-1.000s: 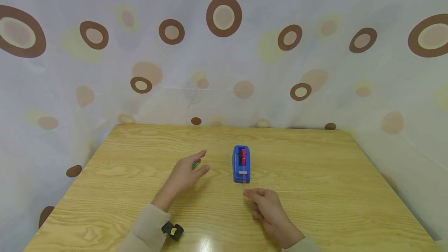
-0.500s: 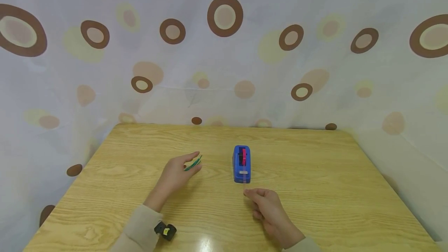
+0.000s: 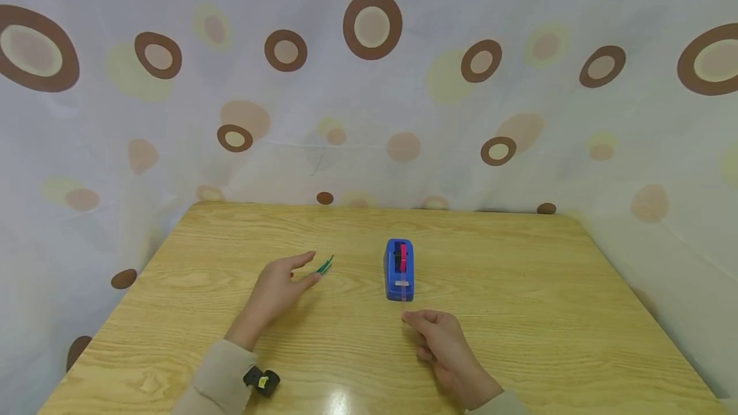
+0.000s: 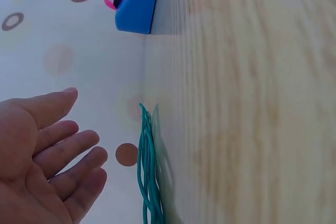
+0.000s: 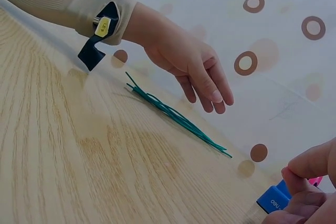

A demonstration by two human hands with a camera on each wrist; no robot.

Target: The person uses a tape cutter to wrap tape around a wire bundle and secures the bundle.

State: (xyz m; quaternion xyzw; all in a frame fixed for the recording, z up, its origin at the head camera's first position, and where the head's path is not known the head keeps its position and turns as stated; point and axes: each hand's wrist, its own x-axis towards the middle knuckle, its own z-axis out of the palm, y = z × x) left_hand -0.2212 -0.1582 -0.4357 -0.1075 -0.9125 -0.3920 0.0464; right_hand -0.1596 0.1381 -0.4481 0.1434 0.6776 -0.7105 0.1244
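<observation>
A blue tape dispenser with a pink roll core stands upright at the table's middle. From its front a thin strip of clear tape runs toward me. My right hand pinches the end of that strip between thumb and forefinger. Left of the dispenser lies a loose bundle of thin green wires, partly hidden in the head view by my left hand. That hand hovers beside the bundle with relaxed, spread fingers, apart from the wires and holding nothing.
The wooden table reaches back to a hanging cloth patterned with brown and cream circles. A black wrist mount with a yellow label sits on my left sleeve and sticks out sideways over the table.
My left hand has drawn away to the left, off the green wires, which now show beyond its fingertips. My right hand and the dispenser have stayed in place.
</observation>
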